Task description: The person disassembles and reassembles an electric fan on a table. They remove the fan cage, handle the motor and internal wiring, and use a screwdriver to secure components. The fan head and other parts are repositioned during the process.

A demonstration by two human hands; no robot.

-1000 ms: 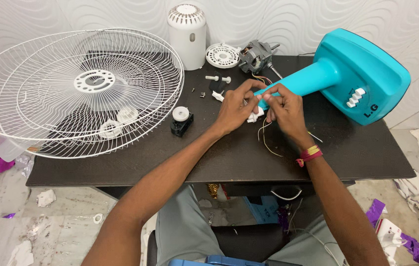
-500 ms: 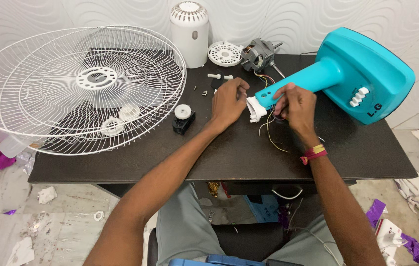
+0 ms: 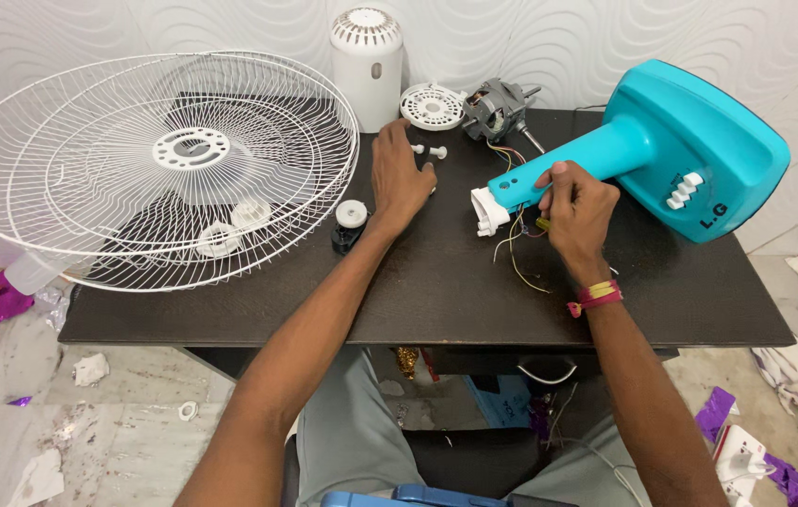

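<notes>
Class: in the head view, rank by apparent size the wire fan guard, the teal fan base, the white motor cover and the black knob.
1. Wire fan guard
2. Teal fan base
3. White motor cover, though farther from the camera
4. Black knob

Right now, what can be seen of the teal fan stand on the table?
The fan stand looks like glossy teal plastic: a broad rounded base with a row of white push buttons on its face, and a neck running left to a white ribbed collar. It lies tipped on the dark table at the right rear, neck pointing left. Thin wires hang from the neck's underside. The right hand grips the neck near the collar; the left hand is clear of it.
</notes>
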